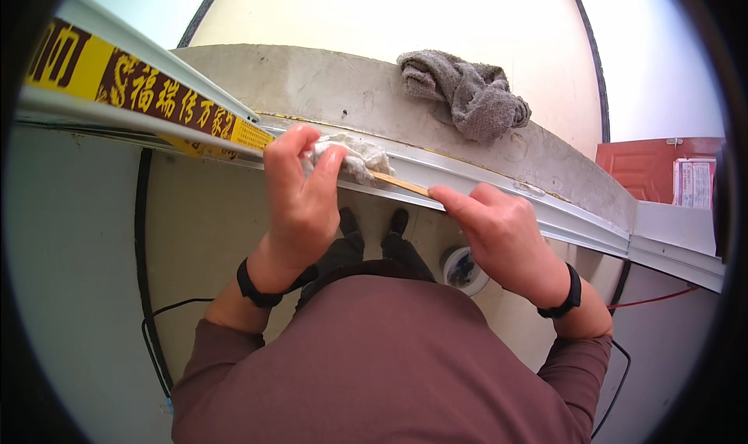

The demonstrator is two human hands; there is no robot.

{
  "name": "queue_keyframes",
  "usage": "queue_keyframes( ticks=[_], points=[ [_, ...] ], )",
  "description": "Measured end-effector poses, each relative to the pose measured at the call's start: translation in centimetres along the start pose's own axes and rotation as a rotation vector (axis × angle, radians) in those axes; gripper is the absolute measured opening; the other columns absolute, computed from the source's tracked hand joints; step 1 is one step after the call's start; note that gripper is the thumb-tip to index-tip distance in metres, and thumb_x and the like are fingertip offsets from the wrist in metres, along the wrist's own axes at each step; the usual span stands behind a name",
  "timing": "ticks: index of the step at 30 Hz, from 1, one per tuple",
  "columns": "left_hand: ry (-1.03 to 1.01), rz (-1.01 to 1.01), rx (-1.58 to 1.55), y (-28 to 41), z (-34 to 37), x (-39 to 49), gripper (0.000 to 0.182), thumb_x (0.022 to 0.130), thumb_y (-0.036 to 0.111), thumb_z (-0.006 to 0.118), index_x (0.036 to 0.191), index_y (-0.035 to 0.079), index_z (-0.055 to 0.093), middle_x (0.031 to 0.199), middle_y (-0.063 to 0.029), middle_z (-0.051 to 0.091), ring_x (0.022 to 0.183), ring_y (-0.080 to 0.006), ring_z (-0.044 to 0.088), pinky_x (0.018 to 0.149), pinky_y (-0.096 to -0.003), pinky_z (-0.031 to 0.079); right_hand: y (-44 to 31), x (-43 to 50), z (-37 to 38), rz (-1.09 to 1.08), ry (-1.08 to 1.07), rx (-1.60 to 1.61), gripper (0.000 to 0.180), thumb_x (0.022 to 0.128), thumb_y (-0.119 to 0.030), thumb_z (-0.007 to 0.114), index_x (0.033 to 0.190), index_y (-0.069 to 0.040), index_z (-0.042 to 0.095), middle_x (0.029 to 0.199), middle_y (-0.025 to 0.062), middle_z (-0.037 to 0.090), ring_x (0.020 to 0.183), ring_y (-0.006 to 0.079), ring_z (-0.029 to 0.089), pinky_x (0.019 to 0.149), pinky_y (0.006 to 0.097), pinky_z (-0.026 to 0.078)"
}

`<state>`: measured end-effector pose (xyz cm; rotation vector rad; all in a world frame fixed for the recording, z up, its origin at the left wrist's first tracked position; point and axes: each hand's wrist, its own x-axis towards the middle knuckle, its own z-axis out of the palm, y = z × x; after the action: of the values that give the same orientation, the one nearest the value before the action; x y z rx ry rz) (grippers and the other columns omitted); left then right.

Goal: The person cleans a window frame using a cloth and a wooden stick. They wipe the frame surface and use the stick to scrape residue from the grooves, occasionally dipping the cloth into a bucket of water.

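Observation:
My left hand [304,192] pinches a whitish, wet-looking cloth [356,154] over the white window-frame track [467,181]. One end of a thin wooden stick [403,183] goes into or under this cloth; its tip is hidden there. The stick's other end is in the fingers of my right hand [497,227], just above the near edge of the track. Beyond the track, a crumpled grey towel [467,93] lies on the concrete sill [327,81].
A window sash [146,113] with yellow and brown printed tape stands at the left. On the floor below is a white bucket [465,268] holding something dark. A reddish-brown panelled door [637,166] appears at the far right. Thin cables hang at both sides.

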<state>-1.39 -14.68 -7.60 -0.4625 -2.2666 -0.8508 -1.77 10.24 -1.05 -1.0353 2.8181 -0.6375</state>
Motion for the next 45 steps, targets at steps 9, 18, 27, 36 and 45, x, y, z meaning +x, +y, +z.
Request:
queue_keyframes(
  ticks=[9,18,27,36,45],
  points=[
    [-0.168,-0.117,0.405,2.3,-0.5,0.1,0.015,0.081,0.007,0.07,0.094,0.004,0.065,0.102,-0.0055,0.06,0.102,-0.0251,0.056,0.093,-0.0421,0.033,0.8,0.8,-3.1,-0.01,-0.085,-0.161,0.043,0.076,0.002,0.059,0.115,-0.015,0.067,0.069,0.0093,0.054,0.054,0.0276,0.057,0.049,0.0378,0.046],
    [-0.204,-0.25,0.545,3.7,0.2,-0.6,0.016,0.086,0.02,0.067,0.091,0.006,0.063,0.105,-0.0043,0.062,0.107,-0.0208,0.055,0.09,-0.0448,0.031,0.8,5.0,-0.3,-0.216,-0.143,-0.32,0.05,0.081,-0.008,0.06,0.13,-0.019,0.059,0.073,0.008,0.056,0.057,0.0214,0.06,0.049,0.0333,0.049],
    [-0.165,-0.264,0.577,3.3,2.5,-0.2,0.013,0.083,0.019,0.071,0.088,0.008,0.067,0.091,-0.0039,0.061,0.097,-0.0225,0.056,0.092,-0.0415,0.036,2.1,2.9,1.8,-0.348,-0.03,-0.463,0.047,0.08,-0.013,0.061,0.126,-0.016,0.063,0.076,0.0067,0.057,0.055,0.0174,0.059,0.045,0.0291,0.047],
    [-0.298,-0.211,0.459,6.5,3.8,1.0,0.016,0.079,0.017,0.072,0.087,0.004,0.068,0.093,-0.0089,0.064,0.096,-0.0257,0.058,0.092,-0.042,0.038,5.5,0.5,-1.2,-0.319,-0.235,-0.251,0.059,0.079,-0.007,0.061,0.137,-0.015,0.053,0.077,0.0104,0.056,0.053,0.0227,0.06,0.046,0.0346,0.048],
    [-0.361,-0.107,0.311,10.4,7.2,1.3,0.02,0.076,0.017,0.075,0.088,0.002,0.067,0.092,-0.0091,0.058,0.092,-0.0277,0.056,0.084,-0.0415,0.04,8.6,-4.5,-4.0,-0.148,-0.33,-0.168,0.068,0.074,0.002,0.061,0.138,-0.021,0.053,0.075,0.0118,0.055,0.058,0.028,0.059,0.05,0.0381,0.047]
  ],
)
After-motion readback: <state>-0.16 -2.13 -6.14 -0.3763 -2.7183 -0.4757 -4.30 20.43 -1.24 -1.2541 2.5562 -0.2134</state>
